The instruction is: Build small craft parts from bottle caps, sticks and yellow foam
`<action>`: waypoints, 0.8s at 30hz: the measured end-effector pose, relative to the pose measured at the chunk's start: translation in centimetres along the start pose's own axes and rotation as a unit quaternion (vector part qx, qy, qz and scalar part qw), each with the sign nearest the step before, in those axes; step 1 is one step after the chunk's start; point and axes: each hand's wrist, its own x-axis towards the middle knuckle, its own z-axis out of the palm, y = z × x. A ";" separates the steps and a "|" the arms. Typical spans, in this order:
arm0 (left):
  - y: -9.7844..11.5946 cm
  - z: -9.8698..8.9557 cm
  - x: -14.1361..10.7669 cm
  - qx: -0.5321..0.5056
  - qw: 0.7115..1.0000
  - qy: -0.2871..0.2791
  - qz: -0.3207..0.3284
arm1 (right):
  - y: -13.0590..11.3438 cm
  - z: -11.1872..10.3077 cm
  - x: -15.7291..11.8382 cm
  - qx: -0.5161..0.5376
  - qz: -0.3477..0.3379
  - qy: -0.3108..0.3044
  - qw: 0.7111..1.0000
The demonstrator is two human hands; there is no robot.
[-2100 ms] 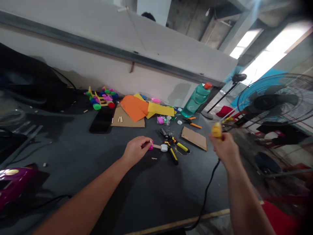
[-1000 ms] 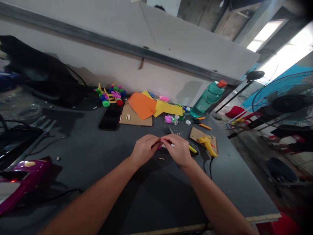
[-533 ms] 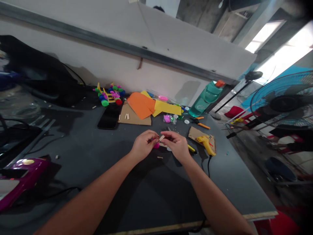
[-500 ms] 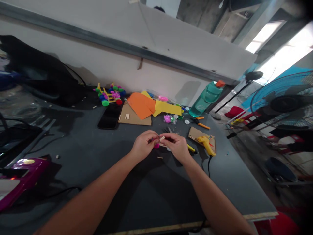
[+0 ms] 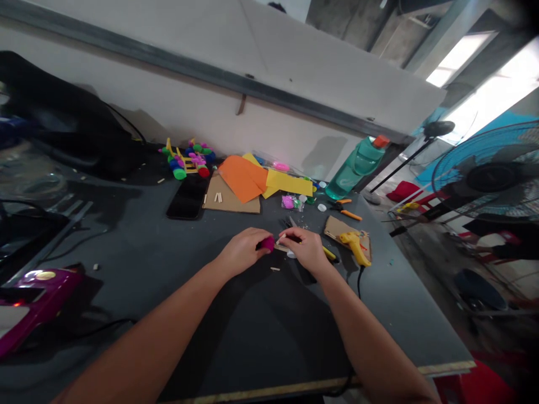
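My left hand (image 5: 242,251) is closed around a magenta round piece (image 5: 267,243) that looks like a bottle cap. Just to its right, my right hand (image 5: 306,247) pinches a small pale wooden stick (image 5: 281,240) between thumb and fingertips. A slim gap separates the two hands. Below them a short wooden stick (image 5: 275,269) lies on the dark table. Partly under my right hand are a white cap (image 5: 291,255) and a yellow-handled tool (image 5: 330,254). Behind it a pointed metal tool (image 5: 290,223) shows, too small to name.
A yellow glue gun (image 5: 356,247) rests on cardboard at right, near orange-handled pliers (image 5: 350,214) and a green bottle (image 5: 353,171). Behind lie a phone (image 5: 185,197), cardboard (image 5: 231,205) with orange paper (image 5: 243,178), and colourful toy models (image 5: 187,161). A purple device (image 5: 46,294) stands left.
My hands have drawn slightly apart, the left one shifting a little left. The magenta piece now shows more fully in it, and the small stick stays with my right fingers.
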 end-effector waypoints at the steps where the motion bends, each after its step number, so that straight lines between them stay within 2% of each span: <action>1: 0.1 0.0 0.0 -0.001 1.000 0.000 0.001 | -0.1 0.0 0.0 -0.010 -0.006 -0.003 1.000; 9: 0.3 -0.2 0.0 -0.008 1.000 -0.006 0.006 | 0.0 0.3 -0.1 -0.071 -0.038 -0.010 0.997; 24: 0.4 -0.2 0.0 -0.011 1.000 -0.001 0.002 | 0.0 0.7 -0.2 -0.089 -0.049 -0.008 0.995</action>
